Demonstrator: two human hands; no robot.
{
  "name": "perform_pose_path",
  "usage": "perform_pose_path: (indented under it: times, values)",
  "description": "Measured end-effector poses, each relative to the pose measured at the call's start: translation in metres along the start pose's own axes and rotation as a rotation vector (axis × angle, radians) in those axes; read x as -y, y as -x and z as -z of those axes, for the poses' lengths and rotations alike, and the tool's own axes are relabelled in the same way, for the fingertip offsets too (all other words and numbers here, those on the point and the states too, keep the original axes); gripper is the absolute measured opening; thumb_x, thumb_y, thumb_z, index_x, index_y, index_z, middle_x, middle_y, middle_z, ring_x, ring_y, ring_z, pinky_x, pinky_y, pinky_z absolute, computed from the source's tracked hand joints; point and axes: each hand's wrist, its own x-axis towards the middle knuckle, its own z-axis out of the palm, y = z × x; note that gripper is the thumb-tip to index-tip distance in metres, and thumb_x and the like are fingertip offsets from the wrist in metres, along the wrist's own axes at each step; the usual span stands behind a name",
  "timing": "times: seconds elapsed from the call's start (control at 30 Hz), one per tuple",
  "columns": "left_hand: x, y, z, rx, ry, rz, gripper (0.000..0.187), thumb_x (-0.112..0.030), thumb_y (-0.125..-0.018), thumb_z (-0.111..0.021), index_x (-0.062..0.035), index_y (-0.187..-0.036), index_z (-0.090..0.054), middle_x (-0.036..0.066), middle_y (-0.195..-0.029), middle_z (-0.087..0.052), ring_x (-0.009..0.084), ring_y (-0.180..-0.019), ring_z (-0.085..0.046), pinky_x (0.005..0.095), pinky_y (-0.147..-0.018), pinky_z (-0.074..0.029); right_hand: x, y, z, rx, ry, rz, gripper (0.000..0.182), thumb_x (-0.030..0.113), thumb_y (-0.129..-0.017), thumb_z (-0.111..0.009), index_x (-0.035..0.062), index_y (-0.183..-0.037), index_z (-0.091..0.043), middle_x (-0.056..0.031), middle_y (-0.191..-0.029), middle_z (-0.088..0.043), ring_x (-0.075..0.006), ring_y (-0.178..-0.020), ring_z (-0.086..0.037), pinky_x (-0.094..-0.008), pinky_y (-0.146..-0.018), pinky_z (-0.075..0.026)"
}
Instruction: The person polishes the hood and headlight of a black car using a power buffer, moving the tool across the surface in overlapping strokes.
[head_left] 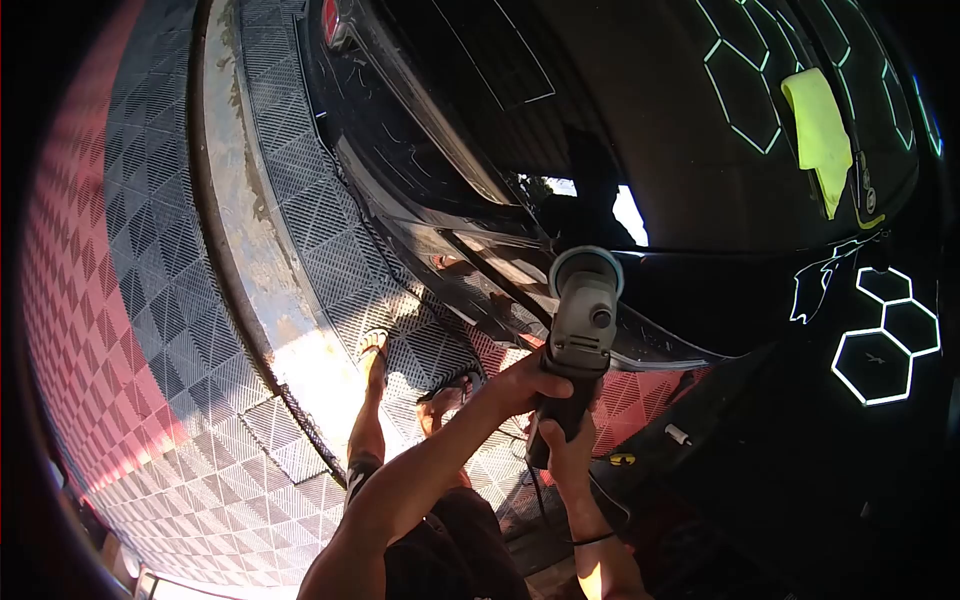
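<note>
A grey and black polisher (583, 318) is held in both hands, its round pad (588, 258) right at the glossy black car panel (690, 290). My left hand (532, 386) is closed around the body just behind the polisher's head, thumb across the top. Lower down, my right hand (570, 448) wraps the dark rear handle. From the tool's back end a thin cord (541, 492) hangs down past my right wrist.
On the car's bodywork lies a yellow-green cloth (820, 130). Bright hexagon lights (872, 367) reflect at the right. A small white bottle (678, 434) and a yellow item (622, 460) lie low right. Grey and red grid tiles (170, 330) cover the floor around my feet.
</note>
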Motion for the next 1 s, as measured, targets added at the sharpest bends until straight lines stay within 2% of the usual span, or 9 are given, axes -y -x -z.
perform_pose_path:
  times: [0.03,0.17,0.23,0.33,0.37,0.43,0.6,0.9,1.0]
  values:
    - [0.006,0.005,0.017,-0.024,0.018,-0.01,0.06,-0.025,-0.068,-0.077,0.0017,-0.116,-0.054,0.014,-0.095,-0.064,0.0219,-0.084,-0.064,0.0343,-0.078,-0.053,0.006,-0.001,-0.005,0.035,0.054,-0.072,0.093,0.03,-0.072,-0.075,0.0007,-0.146,-0.026,-0.0156,-0.1,-0.066,-0.0208,-0.09,-0.066,-0.0305,-0.08,-0.051]
    - [-0.004,-0.001,0.008,0.083,0.07,-0.019,0.059,-0.026,-0.067,-0.077,0.0022,-0.114,-0.055,0.013,-0.094,-0.065,0.0211,-0.083,-0.064,0.0328,-0.076,-0.053,0.017,-0.008,-0.01,0.055,0.156,0.031,0.101,0.033,-0.07,-0.076,0.0034,-0.149,-0.02,-0.0165,-0.1,-0.067,-0.0221,-0.093,-0.066,-0.0317,-0.083,-0.051]
    - [-0.002,-0.013,-0.001,0.071,0.027,-0.013,0.058,-0.026,-0.068,-0.077,0.0022,-0.114,-0.055,0.013,-0.094,-0.064,0.0207,-0.082,-0.064,0.0321,-0.076,-0.053,0.013,-0.005,0.006,0.034,0.168,-0.001,0.092,0.032,-0.071,-0.074,-0.0006,-0.144,-0.03,-0.0143,-0.098,-0.067,-0.0204,-0.09,-0.066,-0.0313,-0.079,-0.052]
    - [0.016,-0.034,-0.024,-0.026,-0.024,0.017,0.058,-0.019,-0.066,-0.078,0.0019,-0.115,-0.054,0.014,-0.094,-0.064,0.0227,-0.086,-0.065,0.0341,-0.076,-0.055,0.016,-0.002,0.037,0.083,-0.118,-0.046,0.066,0.042,-0.077,-0.075,-0.0042,-0.117,-0.049,-0.0091,-0.087,-0.064,-0.0151,-0.08,-0.065,-0.0268,-0.069,-0.051]
    - [0.019,-0.04,-0.029,-0.017,-0.024,0.02,0.058,-0.019,-0.066,-0.078,0.0019,-0.115,-0.054,0.014,-0.094,-0.064,0.0227,-0.086,-0.065,0.0341,-0.076,-0.055,0.017,-0.002,0.043,0.075,-0.117,-0.041,0.066,0.042,-0.077,-0.075,-0.0042,-0.117,-0.049,-0.0091,-0.087,-0.064,-0.0151,-0.08,-0.065,-0.0268,-0.069,-0.051]
    - [0.023,-0.053,-0.043,-0.07,-0.031,0.085,0.054,-0.014,-0.067,-0.08,-0.0013,-0.114,-0.056,0.006,-0.1,-0.061,0.016,-0.091,-0.06,0.0296,-0.081,-0.049,0.027,0.001,0.054,0.033,-0.239,-0.04,0.073,0.059,-0.076,-0.071,-0.0046,-0.107,-0.052,-0.0102,-0.079,-0.062,-0.017,-0.064,-0.064,-0.0281,-0.053,-0.053]
    - [0.03,-0.075,-0.069,-0.096,-0.133,0.13,0.054,-0.025,-0.067,-0.079,-0.0031,-0.112,-0.059,0.005,-0.098,-0.06,0.0142,-0.088,-0.057,0.0292,-0.079,-0.047,0.044,0.0,0.073,0.02,-0.269,0.019,0.074,0.063,-0.079,-0.064,-0.0046,-0.107,-0.053,-0.0118,-0.077,-0.062,-0.0172,-0.061,-0.063,-0.0267,-0.049,-0.051]
    - [0.041,-0.108,-0.102,-0.084,-0.194,0.111,0.051,-0.029,-0.069,-0.078,-0.0038,-0.109,-0.06,0.005,-0.098,-0.06,0.0147,-0.089,-0.056,0.0287,-0.08,-0.046,0.063,-0.003,0.111,0.03,-0.355,-0.007,0.078,0.066,-0.078,-0.062,-0.0053,-0.108,-0.051,-0.0146,-0.077,-0.062,-0.0181,-0.06,-0.064,-0.0259,-0.046,-0.051]
    - [0.046,-0.123,-0.116,-0.064,-0.181,0.111,0.049,-0.03,-0.071,-0.077,-0.0045,-0.109,-0.06,0.004,-0.096,-0.059,0.0135,-0.087,-0.056,0.0282,-0.078,-0.046,0.076,-0.004,0.129,0.049,-0.384,-0.028,0.07,0.062,-0.08,-0.063,-0.0044,-0.101,-0.055,-0.012,-0.078,-0.062,-0.018,-0.064,-0.064,-0.0268,-0.052,-0.051]
